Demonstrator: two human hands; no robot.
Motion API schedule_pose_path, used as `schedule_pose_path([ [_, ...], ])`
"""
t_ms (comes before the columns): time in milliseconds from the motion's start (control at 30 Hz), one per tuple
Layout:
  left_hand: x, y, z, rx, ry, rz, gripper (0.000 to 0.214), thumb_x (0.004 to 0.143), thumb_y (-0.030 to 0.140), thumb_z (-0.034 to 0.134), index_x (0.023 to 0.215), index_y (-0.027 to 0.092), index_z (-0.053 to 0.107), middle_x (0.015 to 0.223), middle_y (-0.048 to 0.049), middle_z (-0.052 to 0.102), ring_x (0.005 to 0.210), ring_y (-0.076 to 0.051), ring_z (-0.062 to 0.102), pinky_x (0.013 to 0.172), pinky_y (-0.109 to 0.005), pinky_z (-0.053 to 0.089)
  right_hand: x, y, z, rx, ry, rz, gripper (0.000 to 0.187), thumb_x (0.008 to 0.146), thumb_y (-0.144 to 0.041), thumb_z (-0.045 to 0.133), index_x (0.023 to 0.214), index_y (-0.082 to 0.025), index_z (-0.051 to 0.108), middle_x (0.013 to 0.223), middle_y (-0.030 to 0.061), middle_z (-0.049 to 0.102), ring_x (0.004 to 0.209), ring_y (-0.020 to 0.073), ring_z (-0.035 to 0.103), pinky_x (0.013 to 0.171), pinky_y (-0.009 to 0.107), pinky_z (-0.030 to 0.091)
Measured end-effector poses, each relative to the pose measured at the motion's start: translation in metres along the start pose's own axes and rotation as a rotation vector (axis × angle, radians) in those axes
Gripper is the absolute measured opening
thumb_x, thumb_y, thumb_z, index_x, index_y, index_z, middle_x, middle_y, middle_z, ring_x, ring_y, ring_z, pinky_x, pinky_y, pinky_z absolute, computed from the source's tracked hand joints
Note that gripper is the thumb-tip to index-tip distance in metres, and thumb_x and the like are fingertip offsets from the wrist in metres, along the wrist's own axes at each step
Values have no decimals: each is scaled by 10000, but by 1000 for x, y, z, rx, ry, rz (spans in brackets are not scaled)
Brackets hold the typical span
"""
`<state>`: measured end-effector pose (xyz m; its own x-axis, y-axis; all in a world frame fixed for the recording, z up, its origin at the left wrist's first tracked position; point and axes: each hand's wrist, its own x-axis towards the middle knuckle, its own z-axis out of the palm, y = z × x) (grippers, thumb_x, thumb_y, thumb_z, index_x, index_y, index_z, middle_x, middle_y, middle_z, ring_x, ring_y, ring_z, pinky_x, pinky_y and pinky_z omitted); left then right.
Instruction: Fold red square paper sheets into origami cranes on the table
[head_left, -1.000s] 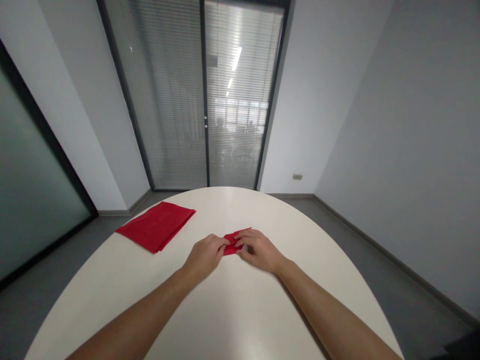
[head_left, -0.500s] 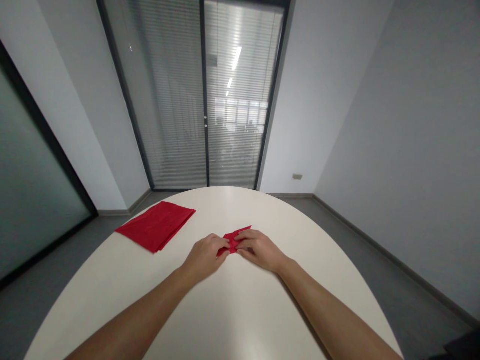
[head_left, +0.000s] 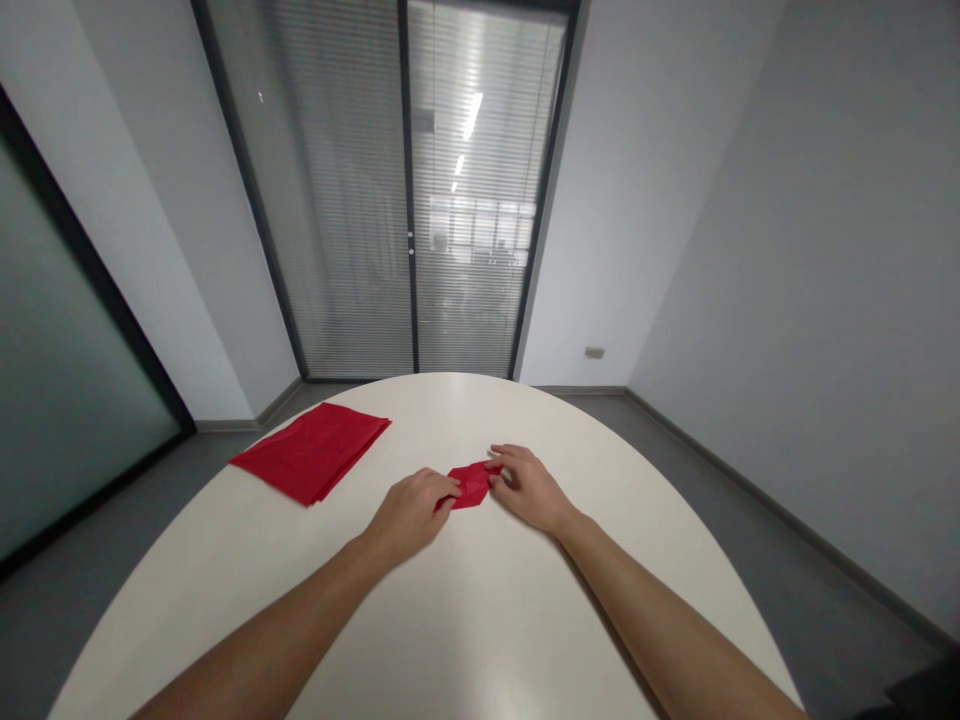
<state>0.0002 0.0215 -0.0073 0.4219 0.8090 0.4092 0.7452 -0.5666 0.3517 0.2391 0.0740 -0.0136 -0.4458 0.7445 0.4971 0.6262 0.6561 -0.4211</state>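
Note:
A small folded piece of red paper [head_left: 472, 484] lies on the white table between my two hands. My left hand [head_left: 414, 508] is closed on its left end, thumb and fingers together at the edge. My right hand [head_left: 529, 488] is at the right end, thumb and fingertips about the paper's corner and the index finger stretched out above it. Part of each end is hidden under the fingers. Farther left, a stack of larger red sheets [head_left: 315, 452] lies flat, set at an angle.
The round white table [head_left: 465, 620] has a curved far edge. Behind it stands a glass partition with blinds [head_left: 352, 250] in dark frames. A socket plate [head_left: 594, 352] sits low on the wall. A dark object [head_left: 926, 690] shows at the bottom right corner.
My right hand has shifted right and its fingers have lifted off the paper's middle, baring more of it. The pointed flap at the upper right is now folded down. My left hand stays in place.

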Motion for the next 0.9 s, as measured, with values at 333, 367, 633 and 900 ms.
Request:
schedule_pose_path([
  [333, 1, 0, -2, 11, -3, -27, 294, 910, 94, 540, 1082, 237, 731, 1080, -31, 759, 1024, -203, 672, 923, -337, 525, -3, -5, -2, 141, -92, -54, 237, 796, -71, 623, 943, -229, 721, 1306, 95, 641, 1243, 242, 580, 1059, 435, 469],
  [367, 1, -1, -1, 14, -4, -41, 299, 915, 97, 531, 1093, 236, 727, 1088, -34, 756, 1026, -202, 675, 927, -336, 526, -3, -5, -3, 149, -98, -56, 242, 799, -70, 624, 952, -230, 722, 1304, 92, 640, 1235, 240, 585, 1056, 433, 471],
  [633, 0, 0, -3, 16, -8, -102, 295, 937, 137, 494, 1113, 223, 715, 1126, -45, 751, 1044, -210, 688, 951, -352, 526, 2, -12, -6, 166, -60, -55, 146, 963, -224, 567, 994, -230, 709, 1140, 72, 712, 1091, 223, 630, 993, 407, 492],
  [900, -2, 6, -7, -38, -13, 40, 429, 862, 242, 633, 1290, 243, 613, 1259, -64, 694, 1124, -231, 650, 996, -358, 504, 3, -9, -8, 189, -27, 56, 195, 994, -253, 501, 1042, -208, 685, 1001, 72, 729, 933, 218, 657, 860, 362, 521],
])
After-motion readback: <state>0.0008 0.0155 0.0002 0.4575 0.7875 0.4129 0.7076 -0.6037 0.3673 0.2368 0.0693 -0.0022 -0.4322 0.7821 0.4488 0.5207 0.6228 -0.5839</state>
